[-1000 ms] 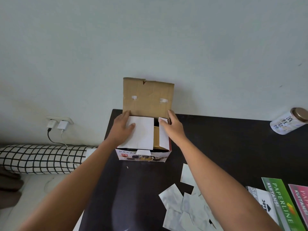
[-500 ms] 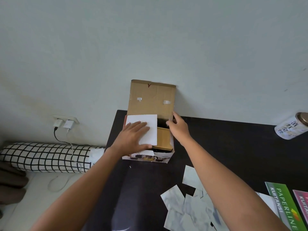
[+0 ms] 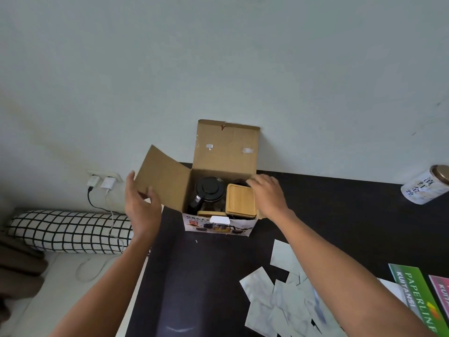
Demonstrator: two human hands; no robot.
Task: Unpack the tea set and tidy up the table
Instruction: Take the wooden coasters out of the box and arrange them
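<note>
Head view: the box (image 3: 220, 210) stands open on the table (image 3: 340, 215) by the wall. Left hand (image 3: 142, 207) holds its side flap (image 3: 165, 177); right hand (image 3: 268, 194) rests relaxed on the right edge. Teapot (image 3: 209, 192) and wooden lid (image 3: 240, 200) remain inside; nothing is unpacked, and papers (image 3: 286, 300) are untidied.

An open cardboard box (image 3: 220, 221) stands on the black table (image 3: 340, 215). The left hand (image 3: 142, 207) holds its nine-o'clock flap (image 3: 165, 181); the right hand (image 3: 269, 194) rests at its three-o'clock edge. Inside sit a black teapot (image 3: 209, 190) and a bamboo lid (image 3: 240, 200).

Tin (image 3: 424, 188) lying far right on counter (image 3: 340, 215); checked bolster (image 3: 70, 231) left, two chargers (image 3: 100, 183) plugged into wall socket above it.
</note>
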